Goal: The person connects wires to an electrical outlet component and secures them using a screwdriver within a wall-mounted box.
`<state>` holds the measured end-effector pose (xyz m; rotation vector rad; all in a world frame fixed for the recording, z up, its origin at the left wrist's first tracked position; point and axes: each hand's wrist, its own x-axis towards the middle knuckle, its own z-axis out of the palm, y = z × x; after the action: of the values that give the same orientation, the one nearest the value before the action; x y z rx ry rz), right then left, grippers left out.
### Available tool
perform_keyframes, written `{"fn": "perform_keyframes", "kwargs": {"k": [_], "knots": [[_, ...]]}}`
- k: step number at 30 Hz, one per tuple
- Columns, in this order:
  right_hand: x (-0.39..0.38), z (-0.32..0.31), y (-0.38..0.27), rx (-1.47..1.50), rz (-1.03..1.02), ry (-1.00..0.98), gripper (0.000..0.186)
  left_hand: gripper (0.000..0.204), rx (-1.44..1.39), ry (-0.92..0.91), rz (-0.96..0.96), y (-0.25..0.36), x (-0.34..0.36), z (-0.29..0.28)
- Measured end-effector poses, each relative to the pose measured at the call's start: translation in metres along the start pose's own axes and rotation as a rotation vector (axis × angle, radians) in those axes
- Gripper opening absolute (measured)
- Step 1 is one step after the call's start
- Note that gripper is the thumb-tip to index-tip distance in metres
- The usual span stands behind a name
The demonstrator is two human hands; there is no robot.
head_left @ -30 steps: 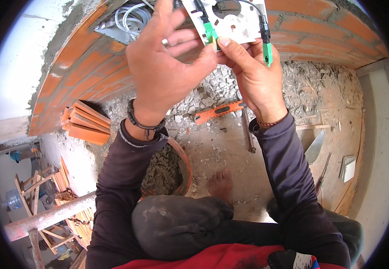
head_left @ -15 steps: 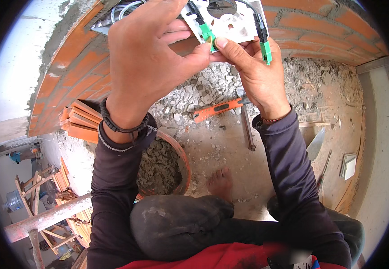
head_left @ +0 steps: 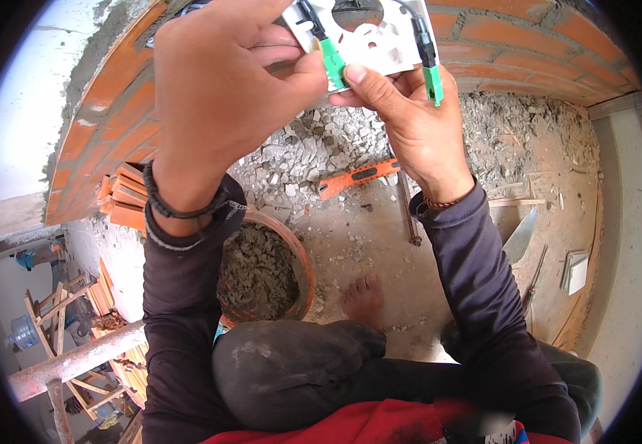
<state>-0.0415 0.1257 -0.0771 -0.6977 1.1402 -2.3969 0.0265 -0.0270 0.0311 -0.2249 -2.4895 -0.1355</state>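
A white plastic wall-box plate (head_left: pixel 402 58) with a round opening is held up near the top of the view. Two black-booted cable plugs with green ends are on it: a left green connector (head_left: pixel 333 65) at the lower left corner, and a right green connector (head_left: pixel 432 85) sticking out past the lower right edge. My right hand (head_left: pixel 423 129) grips the plate from below, its thumb beside the left connector. My left hand (head_left: pixel 213 96) is closed at the plate's left corner, thumb tip against the left connector; some of its fingers are hidden.
Brick wall (head_left: pixel 483 55) curves behind my hands, with rubble (head_left: pixel 306 144) at its foot. A bucket of mortar (head_left: pixel 302 255) stands by my knee. On the floor lie an orange-handled tool (head_left: pixel 354 177), a trowel blade (head_left: pixel 521 237) and a screwdriver (head_left: pixel 535 274). Bricks (head_left: pixel 125 196) are stacked left.
Both hands and the plate have shifted slightly left. My left hand has moved further left, showing more of the left green connector. The loose cables at upper left are now mostly covered.
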Motion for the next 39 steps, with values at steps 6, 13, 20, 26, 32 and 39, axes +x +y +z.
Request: {"fn": "perform_keyframes", "kwargs": {"k": [6, 13, 20, 26, 32, 39], "knots": [[0.002, -0.016, -0.008, 0.056, 0.041, 0.007, 0.027, 0.051, -0.696, -0.113, -0.401, 0.009, -0.005, 0.019], [-0.002, -0.015, 0.014, -0.306, -0.038, 0.02, 0.043, 0.04, -0.866, -0.026, -0.555, -0.018, -0.026, 0.041], [-0.082, -0.2, -0.097, -1.414, 0.429, -0.969, 0.028, 0.03, -1.131, 0.025, -0.597, -0.047, -0.034, 0.072], [-0.235, -0.311, -0.206, -1.723, 1.095, -0.084, 0.032, 0.034, -1.44, 0.082, -0.702, -0.043, -0.038, 0.067], [-0.352, -0.327, -0.128, -1.779, 1.084, 0.334, 0.03, 0.045, -2.115, -0.168, -0.534, -0.027, -0.034, 0.059], [-0.344, -0.308, -0.135, -1.366, 0.658, 0.6, 0.017, 0.067, -2.189, -0.171, -0.488, -0.004, -0.023, 0.073]]}}
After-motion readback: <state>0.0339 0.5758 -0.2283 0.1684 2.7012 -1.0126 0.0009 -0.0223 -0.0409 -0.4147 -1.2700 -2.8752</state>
